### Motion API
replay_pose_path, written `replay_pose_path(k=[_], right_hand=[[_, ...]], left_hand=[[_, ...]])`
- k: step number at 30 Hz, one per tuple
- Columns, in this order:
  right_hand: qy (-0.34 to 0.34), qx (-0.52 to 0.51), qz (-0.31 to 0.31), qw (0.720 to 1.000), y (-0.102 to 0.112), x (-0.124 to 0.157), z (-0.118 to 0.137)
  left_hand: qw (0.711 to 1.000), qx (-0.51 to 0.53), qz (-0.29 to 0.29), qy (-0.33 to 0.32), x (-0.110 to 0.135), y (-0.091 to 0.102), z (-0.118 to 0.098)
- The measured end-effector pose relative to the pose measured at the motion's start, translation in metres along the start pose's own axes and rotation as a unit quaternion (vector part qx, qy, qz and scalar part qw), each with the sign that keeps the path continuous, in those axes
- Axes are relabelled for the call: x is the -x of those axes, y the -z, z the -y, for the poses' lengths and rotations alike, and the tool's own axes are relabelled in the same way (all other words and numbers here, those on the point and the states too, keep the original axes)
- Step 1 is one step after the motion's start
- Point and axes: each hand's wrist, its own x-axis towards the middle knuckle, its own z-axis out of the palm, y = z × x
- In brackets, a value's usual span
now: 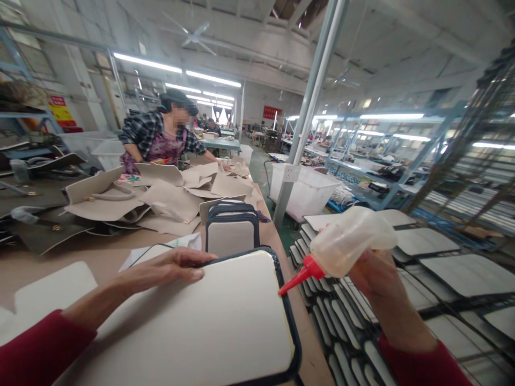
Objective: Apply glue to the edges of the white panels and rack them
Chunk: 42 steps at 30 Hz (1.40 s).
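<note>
A cream panel [225,316] with a dark blue border lies on the brown table in front of me. My left hand [169,266] rests flat on its upper left corner, fingers stretched out. My right hand [376,276] grips a translucent squeeze bottle [350,238] with a red nozzle. The nozzle tip [281,292] points down at the panel's right border and sits just at it. Both my sleeves are red.
A stack of smaller bordered panels [232,228] stands behind the big one. Beige cut pieces [169,195] cover the table farther back, where a person in a plaid shirt [161,136] works. Racks of panels [438,252] fill the right side, beside a metal post [309,112] and a white bin [303,190].
</note>
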Motion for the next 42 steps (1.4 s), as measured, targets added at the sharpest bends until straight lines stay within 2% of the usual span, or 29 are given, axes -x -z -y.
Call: replay_pose_path(k=[5,15,22,26,32,37,42], right_hand=[[-0.021,0.009,-0.011,1.000,0.000,0.007,0.001],[-0.050,0.023,-0.057,0.997,0.005,0.016,-0.001],[-0.050,0.013,-0.050,0.997,0.013,0.022,-0.004],[-0.049,0.007,-0.046,0.998,0.012,0.024,-0.002],[-0.015,0.011,-0.065,0.998,0.015,0.028,-0.001],[0.063,0.022,-0.135,0.989,0.021,0.038,-0.010],[0.104,0.002,-0.206,0.973,0.020,0.048,-0.019]], left_hand=[[1.000,0.020,0.012,0.015,-0.002,0.000,0.000],[0.998,0.056,-0.015,0.032,-0.001,0.004,0.005],[0.998,0.052,-0.019,0.026,0.000,0.010,0.014],[0.997,0.065,-0.019,0.045,-0.001,0.013,0.017],[0.992,0.081,-0.088,0.046,-0.003,0.017,0.025],[0.986,0.119,-0.116,0.030,-0.006,0.017,0.035],[0.978,0.159,-0.134,0.011,-0.014,0.013,0.045]])
